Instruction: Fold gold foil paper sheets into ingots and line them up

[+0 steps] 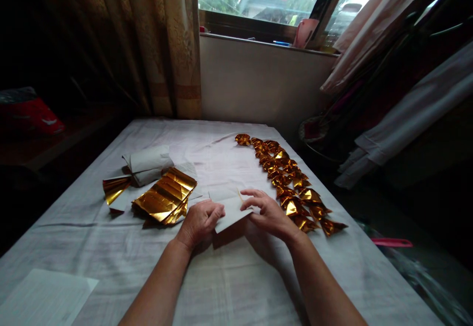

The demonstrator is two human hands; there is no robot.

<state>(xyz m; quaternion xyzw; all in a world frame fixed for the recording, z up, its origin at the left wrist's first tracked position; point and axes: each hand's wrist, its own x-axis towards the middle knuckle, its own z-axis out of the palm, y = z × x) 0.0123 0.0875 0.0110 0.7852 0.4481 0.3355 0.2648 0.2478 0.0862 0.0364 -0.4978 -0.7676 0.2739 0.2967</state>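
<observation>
Both my hands hold one sheet of paper, white side up, a little above the cloth-covered table. My left hand pinches its left edge with thumb and fingers closed. My right hand grips the right edge, fingers curled over it. To the left lies a pile of flat gold foil sheets. On the right, a long row of folded gold foil pieces runs from the far middle of the table toward my right wrist.
A white paper roll and a loose gold sheet lie at the left. A white sheet sits at the near left corner. Curtains, a window sill with a pink cup, and hanging clothes stand behind and right.
</observation>
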